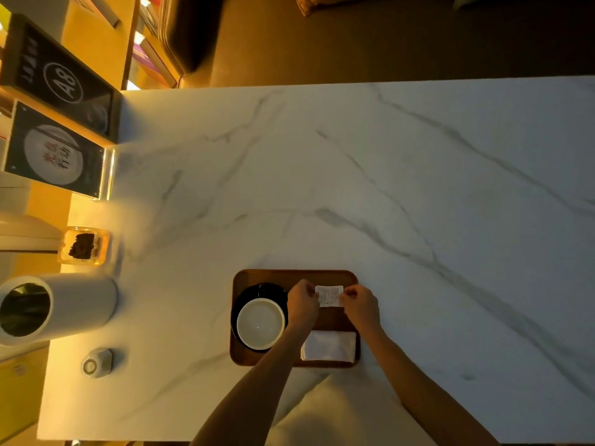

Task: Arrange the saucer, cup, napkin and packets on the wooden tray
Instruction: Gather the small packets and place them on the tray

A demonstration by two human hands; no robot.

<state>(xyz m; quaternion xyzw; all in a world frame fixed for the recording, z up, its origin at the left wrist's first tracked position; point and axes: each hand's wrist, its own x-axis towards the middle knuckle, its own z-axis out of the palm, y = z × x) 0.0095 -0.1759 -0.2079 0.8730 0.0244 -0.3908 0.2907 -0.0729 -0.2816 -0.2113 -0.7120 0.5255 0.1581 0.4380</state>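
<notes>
A wooden tray (349, 278) lies near the front edge of the marble table. On its left half a black saucer (254, 289) carries a white cup (260, 323). A folded white napkin (328, 346) rests on the tray's near right corner. Over the far right part of the tray, a small white printed packet (329, 296) is pinched from both sides: my left hand (301, 304) grips its left edge and my right hand (359, 305) grips its right edge. I cannot tell whether the packet touches the tray.
At the table's left edge stand a white cylindrical container (58, 309), a glass dish with something dark in it (84, 245), a small round grey device (96, 363) and two upright signs (61, 149). The marble tabletop (418, 188) stretches far and right.
</notes>
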